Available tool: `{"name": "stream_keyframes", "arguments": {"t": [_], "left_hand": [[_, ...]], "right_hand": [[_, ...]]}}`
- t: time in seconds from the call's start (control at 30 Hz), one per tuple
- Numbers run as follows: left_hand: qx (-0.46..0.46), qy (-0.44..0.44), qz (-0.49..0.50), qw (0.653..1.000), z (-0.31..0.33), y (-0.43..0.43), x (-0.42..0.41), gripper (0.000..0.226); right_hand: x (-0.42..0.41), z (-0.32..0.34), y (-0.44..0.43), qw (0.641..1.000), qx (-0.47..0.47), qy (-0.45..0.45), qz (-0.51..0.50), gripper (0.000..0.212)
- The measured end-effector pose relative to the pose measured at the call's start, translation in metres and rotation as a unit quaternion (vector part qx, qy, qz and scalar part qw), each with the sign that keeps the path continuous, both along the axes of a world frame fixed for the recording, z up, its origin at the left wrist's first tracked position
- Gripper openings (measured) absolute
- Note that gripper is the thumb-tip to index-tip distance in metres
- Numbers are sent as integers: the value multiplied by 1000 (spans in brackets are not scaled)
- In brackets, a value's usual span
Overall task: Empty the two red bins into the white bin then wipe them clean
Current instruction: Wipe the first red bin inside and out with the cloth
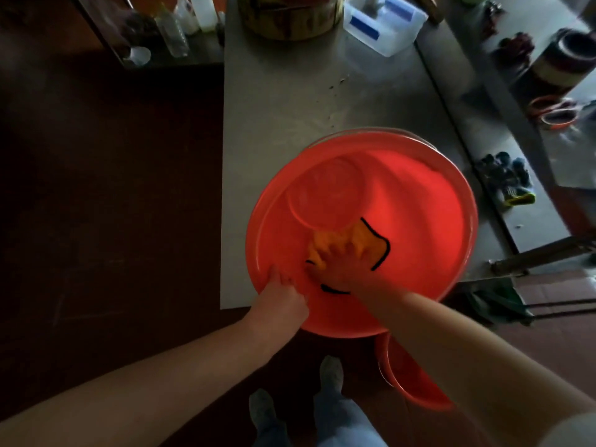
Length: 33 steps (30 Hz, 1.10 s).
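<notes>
**A:** What could go wrong here?

**B:** The red bin (pixel 435 221) sits at the near end of the bench (pixel 283 101), and its near side hangs past the edge. The right hand (pixel 342 266) lies inside it with fingers spread flat, pressing an orange cloth (pixel 361 243) onto the near part of the inside. I'd guess a hard push there could tip the bin off the bench towards the person's feet.

**A:** Is anything steadying it?

**B:** The left hand (pixel 280 298) has its fingers curled over the near rim. If that hold slips, the bin would likely slide or spin under the wiping. The picture is dim and blurred, so I can't tell whether the plastic is wet.

**A:** Anything else?

**B:** The second red bin (pixel 416 385) is down below the bench edge, under the right forearm and beside the person's legs. A step to that side could knock it. The cloth is bunched under the palm, so it may miss the far wall and the base ring.

**A:** Now count things for me.

**B:** Two red bins, one cloth, and two hands, both busy. One pale plastic box (pixel 387 33) stands at the far end of the bench. A heap of dark gloves (pixel 506 179) lies to the right, but I can't count them.

**A:** And the white bin?

**B:** A pale rim (pixel 371 132) shows just behind the red bin's far edge. I can't tell whether that is it.
</notes>
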<state>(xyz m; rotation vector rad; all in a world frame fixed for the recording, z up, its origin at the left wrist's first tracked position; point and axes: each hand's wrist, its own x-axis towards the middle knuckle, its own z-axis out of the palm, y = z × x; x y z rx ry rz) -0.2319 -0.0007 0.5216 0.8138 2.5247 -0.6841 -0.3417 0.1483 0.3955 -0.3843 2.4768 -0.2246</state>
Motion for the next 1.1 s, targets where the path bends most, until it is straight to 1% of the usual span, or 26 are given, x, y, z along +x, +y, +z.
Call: {"name": "stream_keyframes", "arguments": {"t": [0.07,0.13,0.17,0.2,0.27,0.3,0.33,0.37,0.4,0.43,0.47,0.5,0.53,0.57,0.6,0.63,0.67,0.7,0.77,0.9,1.0,1.07,1.1], "left_hand": [[10,-6,8,1000,1,0,3,39],[13,-6,17,1000,0,-2,6,39],[11,-10,19,1000,-1,-3,7,39],[9,-13,21,1000,-3,-5,9,38],[4,-10,30,999,-8,-7,14,41],[3,-7,34,999,-10,-7,16,43],[1,-5,35,999,-13,-7,17,45],[-2,-2,33,999,-15,-6,19,46],[-4,0,29,1000,-17,-6,20,46],[-4,2,27,1000,-18,-4,21,47],[-2,4,25,1000,-19,-3,21,48],[-1,5,23,1000,-20,-3,22,49],[-3,5,22,1000,-21,-3,23,49],[-3,6,22,1000,-23,-4,24,48],[-2,11,21,1000,-25,-6,25,45],[0,17,20,1000,-26,-8,27,42],[2,21,19,1000,-27,-10,28,41],[2,20,17,1000,-27,-12,30,40],[-2,24,2,1000,-29,-16,33,39],[-21,47,-33,998,-34,-22,39,40],[-7,58,-20,998,-38,-23,42,43],[0,67,-31,997,-42,-22,42,51],[-3,70,-45,997,-42,-21,42,58]], "right_hand": [[15,-1,-17,1000,-15,-13,-22,75],[18,1,-14,999,-17,-32,5,78],[17,4,-7,999,-5,-26,26,78],[16,9,3,999,9,-6,48,78],[10,16,29,989,72,86,98,78],[6,21,45,982,78,131,111,78],[1,27,58,979,89,146,115,78],[-7,31,69,982,96,127,102,77],[-13,38,74,987,90,115,61,77],[-14,45,75,986,116,114,28,74],[-9,54,73,997,-31,-26,-69,68],[-2,50,72,973,-143,-159,-86,61],[16,54,68,939,-255,-220,-71,56],[25,39,64,979,-193,-53,46,59],[28,43,56,989,-73,49,116,66],[44,35,47,997,13,28,65,72],[55,28,40,993,84,67,58,76],[67,25,33,996,72,41,30,77],[86,27,20,997,58,-28,48,76],[92,23,39,990,99,39,91,73],[75,37,70,973,149,111,137,72],[62,49,86,960,193,131,156,75],[58,53,91,954,216,133,157,76]]}}
